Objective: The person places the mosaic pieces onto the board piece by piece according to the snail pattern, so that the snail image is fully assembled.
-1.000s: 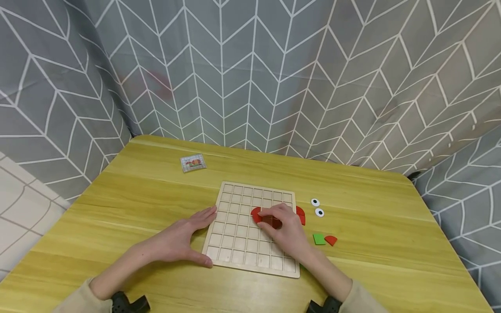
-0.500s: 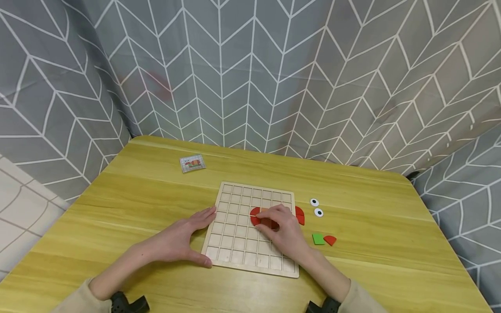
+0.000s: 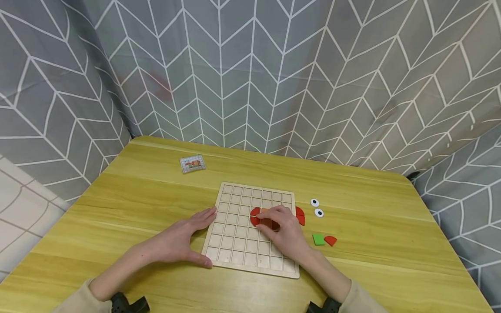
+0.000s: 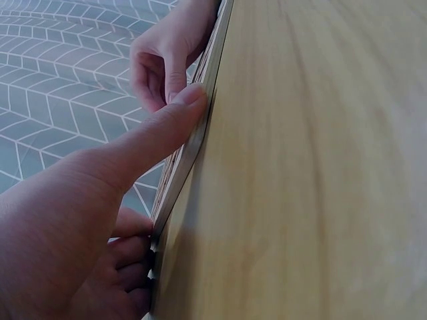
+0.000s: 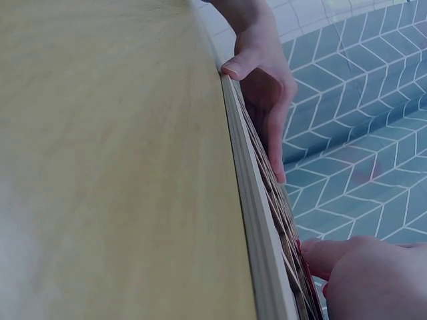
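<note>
While the left hand [image 3: 182, 237] steadies the wooden grid board [image 3: 231, 237], its fingers are pretty much straight, set apart from the thumb: fingertips along the left edge, thumb right by the near-left corner. The board is lying flat around the middle of the yellow table [image 3: 117, 208].

The right hand [image 3: 288, 230] is over the board's right half, thumb and index tips apart, touching the rounded red pieces [image 3: 253, 220] in the grid. Can't tell if it's actually pinching one or just pressing. There's an orange piece [image 3: 265, 210] peeking out under the index finger, mostly covered.

More red bits [image 3: 300, 217] show right at the board's right edge, with two eye discs [image 3: 315, 202] just beyond. Nearer the person, a green square [image 3: 318, 239] sits beside a red wedge [image 3: 330, 240]. A picture card [image 3: 193, 164] lies up past the board's far-left corner.
</note>
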`<state>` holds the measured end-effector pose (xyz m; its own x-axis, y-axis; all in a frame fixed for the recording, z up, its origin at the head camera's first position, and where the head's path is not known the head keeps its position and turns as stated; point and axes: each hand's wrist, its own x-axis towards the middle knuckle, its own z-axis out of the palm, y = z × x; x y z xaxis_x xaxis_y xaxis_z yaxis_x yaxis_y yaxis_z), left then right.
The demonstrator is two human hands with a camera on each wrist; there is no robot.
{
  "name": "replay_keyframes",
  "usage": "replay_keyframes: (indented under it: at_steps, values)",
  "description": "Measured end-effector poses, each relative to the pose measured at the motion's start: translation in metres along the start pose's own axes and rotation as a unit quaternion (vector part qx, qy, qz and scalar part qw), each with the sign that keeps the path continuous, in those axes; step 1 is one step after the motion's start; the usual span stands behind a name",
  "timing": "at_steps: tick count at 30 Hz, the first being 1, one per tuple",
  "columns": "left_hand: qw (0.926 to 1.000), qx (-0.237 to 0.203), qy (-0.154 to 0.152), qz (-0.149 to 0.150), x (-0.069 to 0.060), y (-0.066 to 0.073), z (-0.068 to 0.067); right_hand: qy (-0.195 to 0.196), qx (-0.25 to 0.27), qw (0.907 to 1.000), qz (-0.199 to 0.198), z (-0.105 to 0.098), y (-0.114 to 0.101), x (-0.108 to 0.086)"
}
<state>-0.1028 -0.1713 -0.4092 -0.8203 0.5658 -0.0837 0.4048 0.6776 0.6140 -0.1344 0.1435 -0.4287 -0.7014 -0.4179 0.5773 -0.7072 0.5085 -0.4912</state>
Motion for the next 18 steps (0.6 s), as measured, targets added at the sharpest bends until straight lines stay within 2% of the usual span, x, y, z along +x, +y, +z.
replay_keyframes:
  at_steps: [18]
  values:
    - [1.0000,0.002,0.003,0.003,-0.0005,0.0008,0.0004,0.003,-0.005,1.0000,0.000,0.0016,0.0019,-0.0008]
